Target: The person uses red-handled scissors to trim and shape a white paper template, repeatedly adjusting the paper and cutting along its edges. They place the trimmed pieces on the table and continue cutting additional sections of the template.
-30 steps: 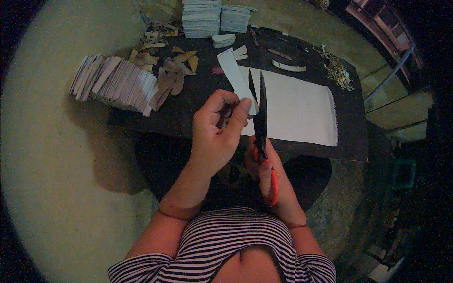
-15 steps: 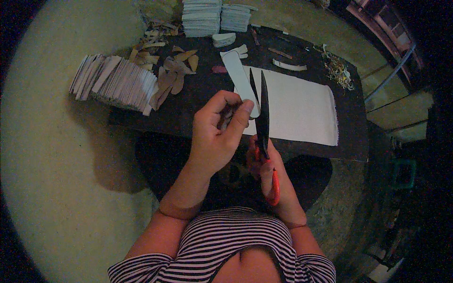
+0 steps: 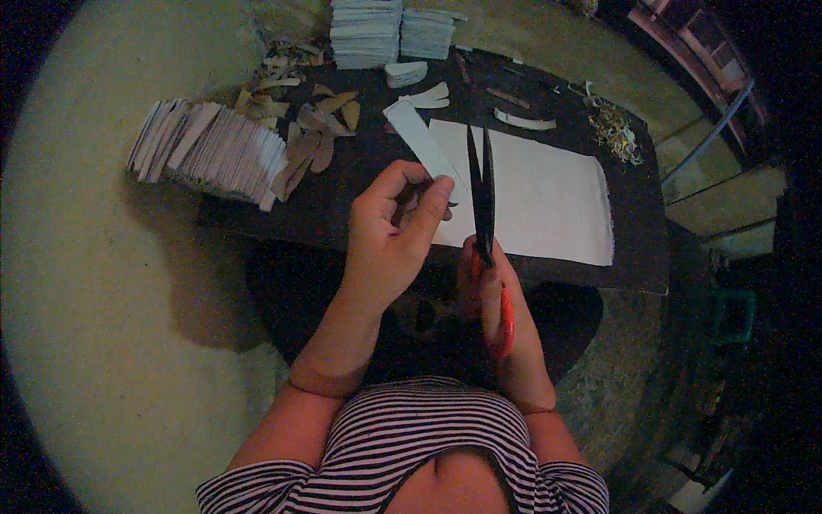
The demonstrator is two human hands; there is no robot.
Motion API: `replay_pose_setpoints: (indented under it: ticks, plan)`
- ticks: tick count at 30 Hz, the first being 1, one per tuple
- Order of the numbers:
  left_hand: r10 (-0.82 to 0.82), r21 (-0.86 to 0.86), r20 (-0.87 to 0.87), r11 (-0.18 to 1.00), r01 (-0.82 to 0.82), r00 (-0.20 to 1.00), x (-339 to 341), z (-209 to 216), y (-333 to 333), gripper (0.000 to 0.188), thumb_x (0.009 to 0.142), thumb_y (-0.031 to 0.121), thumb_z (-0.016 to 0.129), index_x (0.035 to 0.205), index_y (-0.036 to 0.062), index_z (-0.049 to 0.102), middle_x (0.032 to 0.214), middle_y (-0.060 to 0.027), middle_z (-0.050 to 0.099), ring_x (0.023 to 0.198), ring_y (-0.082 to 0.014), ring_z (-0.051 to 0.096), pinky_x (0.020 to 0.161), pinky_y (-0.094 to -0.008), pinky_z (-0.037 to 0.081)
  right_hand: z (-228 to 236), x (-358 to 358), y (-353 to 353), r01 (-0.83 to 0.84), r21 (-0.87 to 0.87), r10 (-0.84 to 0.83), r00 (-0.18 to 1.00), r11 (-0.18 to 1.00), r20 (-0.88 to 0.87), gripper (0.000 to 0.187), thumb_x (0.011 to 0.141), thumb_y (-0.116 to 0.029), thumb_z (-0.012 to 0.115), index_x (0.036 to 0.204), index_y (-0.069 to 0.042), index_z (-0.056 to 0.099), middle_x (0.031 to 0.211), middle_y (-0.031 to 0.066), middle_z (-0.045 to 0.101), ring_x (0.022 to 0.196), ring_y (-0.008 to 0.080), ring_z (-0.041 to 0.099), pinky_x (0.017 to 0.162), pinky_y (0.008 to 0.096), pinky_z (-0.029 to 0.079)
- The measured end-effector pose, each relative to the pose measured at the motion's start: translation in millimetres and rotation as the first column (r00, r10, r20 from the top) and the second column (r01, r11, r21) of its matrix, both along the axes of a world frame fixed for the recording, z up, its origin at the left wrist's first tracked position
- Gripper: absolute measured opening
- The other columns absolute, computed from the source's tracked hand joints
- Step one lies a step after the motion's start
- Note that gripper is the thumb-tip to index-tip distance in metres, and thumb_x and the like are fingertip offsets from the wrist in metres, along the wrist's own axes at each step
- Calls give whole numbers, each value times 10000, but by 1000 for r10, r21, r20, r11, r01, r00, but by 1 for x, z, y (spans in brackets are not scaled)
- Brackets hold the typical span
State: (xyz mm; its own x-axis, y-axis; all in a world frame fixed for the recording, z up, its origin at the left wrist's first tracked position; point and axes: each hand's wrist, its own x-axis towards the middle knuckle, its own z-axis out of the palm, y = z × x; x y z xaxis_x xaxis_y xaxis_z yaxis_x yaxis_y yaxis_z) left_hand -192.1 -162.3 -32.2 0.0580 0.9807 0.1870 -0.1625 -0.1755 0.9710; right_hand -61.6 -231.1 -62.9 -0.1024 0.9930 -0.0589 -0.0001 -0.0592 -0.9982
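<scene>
My left hand (image 3: 396,224) pinches the near end of a flat white strip (image 3: 423,143) between thumb and fingers. The strip slants away to the upper left, above the table. In my right hand (image 3: 497,295) is a pair of scissors (image 3: 482,193) with long black blades and red handles. Its blades point away from me and stand slightly apart, with a gap between them and the strip. Beneath both hands lies a white sheet (image 3: 548,197) with a frayed right edge.
The dark table (image 3: 638,265) holds a leaning row of grey-white pieces (image 3: 205,150) at left. Brown scraps (image 3: 312,141) lie beside it. Tall white stacks (image 3: 366,34) stand at the back, a curved white piece (image 3: 525,119) nearer, and a tangle of trimmings (image 3: 615,128) at right.
The scissors have moved a little right, away from the strip. The strip has turned so its far end lies farther left, and its rounded near end no longer shows past my thumb.
</scene>
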Motion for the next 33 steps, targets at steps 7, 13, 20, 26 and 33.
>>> replay_pose_setpoints:
  ticks: [7, 13, 20, 26, 33]
  plan:
    - [-43, -35, -29, 999, 42, 999, 1, -7, 4, 124, 777, 103, 587, 794, 4, 513, 721, -40, 563, 645, -74, 537, 577, -200, 427, -8, 6, 5, 37, -72, -39, 999, 997, -29, 532, 806, -545, 377, 1022, -61, 430, 688, -27, 386, 596, 48, 344, 496, 185, 263]
    - [-51, -112, 32, 992, 55, 998, 2, -15, 5, 114, 783, 114, 577, 784, 13, 523, 699, -29, 557, 622, -66, 518, 560, -197, 412, -13, 12, 10, 26, -80, -21, 998, 996, 52, 476, 835, -496, 355, 993, -57, 447, 621, -48, 373, 474, 32, 305, 402, 179, 221]
    - [-88, -234, -12, 969, 82, 996, -6, -21, 6, 151, 810, 172, 544, 768, 27, 547, 626, -14, 545, 573, -48, 476, 496, -186, 351, -23, 16, 12, 20, 46, -23, 998, 999, 65, 419, 847, -437, 382, 984, -51, 467, 570, -57, 361, 427, 30, 302, 378, 174, 224]
    - [-117, -151, -83, 983, 103, 990, -4, -25, 6, 141, 798, 165, 560, 767, 27, 557, 636, -1, 545, 566, -43, 477, 495, -184, 362, -28, 18, 10, 71, -33, -69, 996, 997, 62, 440, 836, -450, 400, 971, -38, 475, 572, -53, 378, 435, 35, 324, 379, 180, 245]
    - [-94, -192, -47, 978, 83, 995, -2, -24, 5, 110, 793, 147, 563, 799, 38, 550, 674, -8, 547, 534, -58, 487, 463, -190, 379, -37, 16, 8, 17, -72, -19, 1000, 997, -23, 521, 798, -532, 404, 962, -40, 457, 586, -51, 397, 436, 36, 337, 382, 181, 246]
